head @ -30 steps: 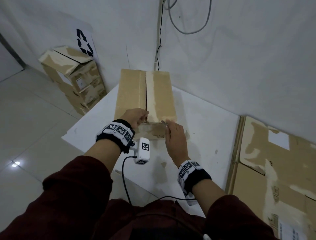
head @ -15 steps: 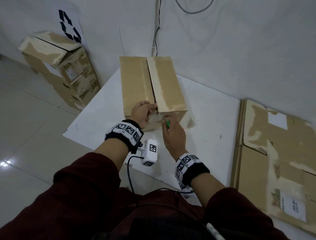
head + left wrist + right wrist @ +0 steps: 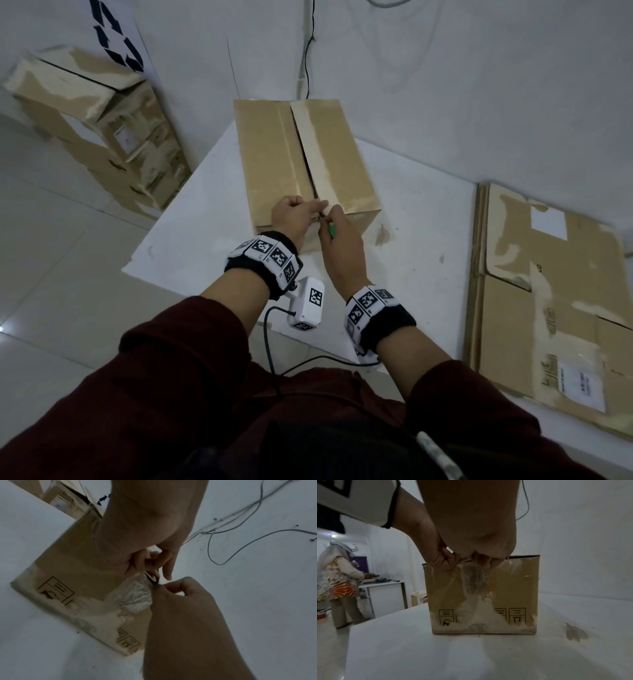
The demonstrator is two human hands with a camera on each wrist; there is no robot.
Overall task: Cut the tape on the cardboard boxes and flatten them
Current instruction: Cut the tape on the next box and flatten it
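A closed brown cardboard box (image 3: 274, 161) stands on the white table (image 3: 428, 222), its top seam running away from me. Crinkled clear tape (image 3: 476, 577) hangs down the middle of its near face. My left hand (image 3: 299, 214) grips the box's near top edge at the seam with curled fingers. Right beside it, my right hand (image 3: 337, 228) holds a green cutter (image 3: 331, 232), its dark tip (image 3: 153, 580) at the seam's near end. In the right wrist view both hands cover the top of the tape.
A pile of flattened cardboard (image 3: 548, 291) lies on the table at the right. Stacked boxes (image 3: 102, 130) stand on the floor at the left, under a recycling sign (image 3: 116, 44). Cables (image 3: 240, 534) hang on the wall behind. A person (image 3: 339, 582) works at another table.
Both hands have risen from the tape on the box's near face to its top edge and closed in together at the seam. The green cutter has come into sight.
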